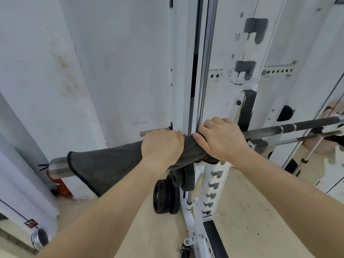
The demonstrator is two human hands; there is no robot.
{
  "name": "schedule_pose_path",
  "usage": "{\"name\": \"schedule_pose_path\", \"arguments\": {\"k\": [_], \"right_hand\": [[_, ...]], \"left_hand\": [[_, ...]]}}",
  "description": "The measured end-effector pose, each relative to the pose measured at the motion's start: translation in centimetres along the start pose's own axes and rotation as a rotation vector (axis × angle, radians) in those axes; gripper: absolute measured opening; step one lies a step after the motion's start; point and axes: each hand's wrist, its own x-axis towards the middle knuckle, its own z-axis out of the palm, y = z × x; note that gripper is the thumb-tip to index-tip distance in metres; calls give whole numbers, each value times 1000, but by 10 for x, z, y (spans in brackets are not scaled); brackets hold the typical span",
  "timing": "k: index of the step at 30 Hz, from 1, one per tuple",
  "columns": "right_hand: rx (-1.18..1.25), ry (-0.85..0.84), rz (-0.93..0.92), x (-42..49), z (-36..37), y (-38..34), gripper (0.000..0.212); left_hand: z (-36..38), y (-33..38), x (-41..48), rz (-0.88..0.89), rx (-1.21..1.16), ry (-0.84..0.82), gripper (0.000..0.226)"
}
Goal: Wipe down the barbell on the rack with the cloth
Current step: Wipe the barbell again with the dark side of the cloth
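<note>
Barbell (290,127) first: from the head camera it lies across the rack (242,84) about level. Its long axis runs left to right and climbs a little toward the right edge of the picture. A dark grey cloth (104,164) is draped over the thick left sleeve. The steel tip of the sleeve pokes out past the cloth's hem.

Both hands sit side by side on top of the bar, close to the white upright. The left hand (162,144) is clenched down over the cloth, fingers curled round cloth and bar together. The right hand (221,140) grasps the bunched end of the same cloth, thumb pressed on the fabric and fingers hooked over the far side.

What matters for the next stroke, I'd say, is that bare bar lies both ways from the grip. The long knurled shaft runs off to the right, beyond the upright — the right hand is nearer that. The sleeve tip is on the left hand's side.

Black weight plates (165,196) lean at the foot of the rack below.
</note>
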Motion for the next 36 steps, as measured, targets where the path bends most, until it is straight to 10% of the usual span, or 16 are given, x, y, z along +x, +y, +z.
{"name": "schedule_pose_path", "arguments": {"k": [9,16,21,27,33,36], "right_hand": [[93,139,384,-43,7,-6,36],[515,-295,361,23,5,23,36],[357,46,321,-10,21,7,19],[359,-311,247,23,1,20,29],[303,15,185,-10,16,9,14],[392,-191,193,15,8,22,27]], "left_hand": [[1,35,46,60,-261,-111,33],[5,51,17,-15,-172,-2,50],[2,12,55,-52,-522,-397,38],[1,33,5,-62,-179,43,34],[4,13,52,-110,-539,-322,39],[5,23,26,9,-166,-61,27]]}}
